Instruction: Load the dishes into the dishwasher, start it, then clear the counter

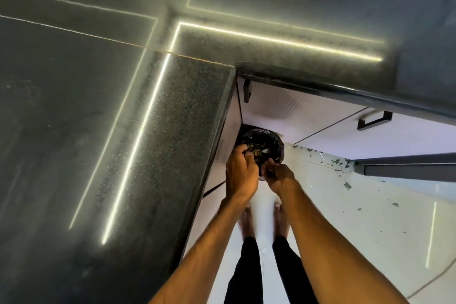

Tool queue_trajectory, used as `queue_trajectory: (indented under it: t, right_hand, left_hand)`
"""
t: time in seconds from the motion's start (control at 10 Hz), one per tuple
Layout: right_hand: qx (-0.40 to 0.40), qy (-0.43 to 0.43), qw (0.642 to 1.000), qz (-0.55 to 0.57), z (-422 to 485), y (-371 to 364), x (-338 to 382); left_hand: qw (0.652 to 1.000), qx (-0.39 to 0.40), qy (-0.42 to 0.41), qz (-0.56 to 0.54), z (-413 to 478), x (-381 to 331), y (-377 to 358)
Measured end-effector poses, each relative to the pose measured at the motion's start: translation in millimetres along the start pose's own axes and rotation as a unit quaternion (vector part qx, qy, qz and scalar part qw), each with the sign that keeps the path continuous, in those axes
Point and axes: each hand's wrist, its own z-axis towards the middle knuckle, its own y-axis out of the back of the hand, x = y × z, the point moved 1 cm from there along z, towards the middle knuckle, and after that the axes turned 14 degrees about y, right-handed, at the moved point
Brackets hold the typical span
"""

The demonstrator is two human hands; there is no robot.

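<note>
Bin (272,142) gripped by left hand (240,173), right hand (280,176), contents indistinct

The bin (265,145) sits boxed by counter (172,131) and cabinets (283,106); floor (345,205) rightward lies open

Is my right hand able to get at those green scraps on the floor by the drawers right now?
Probably yes. The right hand pinches the bin bag, but nothing stands between it and the scraps; it must let go first.

Black-lined bin (277,148) — green scraps (256,152) inside — stands below the counter (160,131) corner.
</note>
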Motion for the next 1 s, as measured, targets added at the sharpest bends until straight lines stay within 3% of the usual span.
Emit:
queue_trajectory:
  t: [0.4,0.6,1.0]
  right_hand:
    - [0.074,0.045,0.981,-0.172,6,-12,19]
    - [0.052,0.021,0.996,-0.074,4,-5,25]
    - [0.042,0.048,0.998,0.002,-15,-2,36]
  left_hand:
    - [1.000,-0.003,0.018,0.014,21,1,-13]
    - [1.000,0.005,0.029,0.009,23,0,-10]
    - [0.999,-0.009,0.018,0.034,26,-4,-6]
